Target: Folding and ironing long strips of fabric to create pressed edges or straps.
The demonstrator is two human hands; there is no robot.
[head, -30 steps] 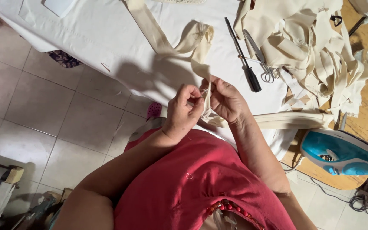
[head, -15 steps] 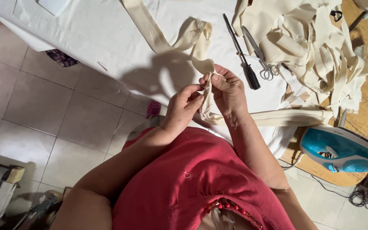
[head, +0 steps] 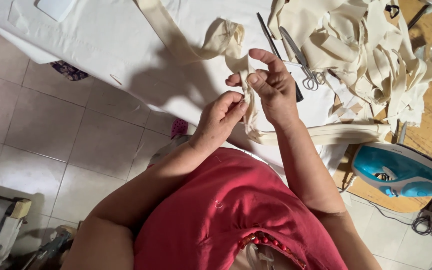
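Head view: both hands work 1 cream fabric strip (head: 248, 107) above the near edge of the table (head: 76, 35), which is covered in white cloth. Left hand (head: 221, 117) is closed, thumb and fingertips pinching the strip low down. Right hand (head: 271, 87) is half open: thumb and lower fingers grip the strip higher up, index finger raised free. Strip's long axis runs from the hands up and away toward the table, then out to the far left; a second leg lies toward the right, reaching the blue iron (head: 406, 170). Relative to the strip: scissors (head: 303, 65) just right, loose strip pile (head: 371, 55) further right. Both hands are on the strip, right hand higher.
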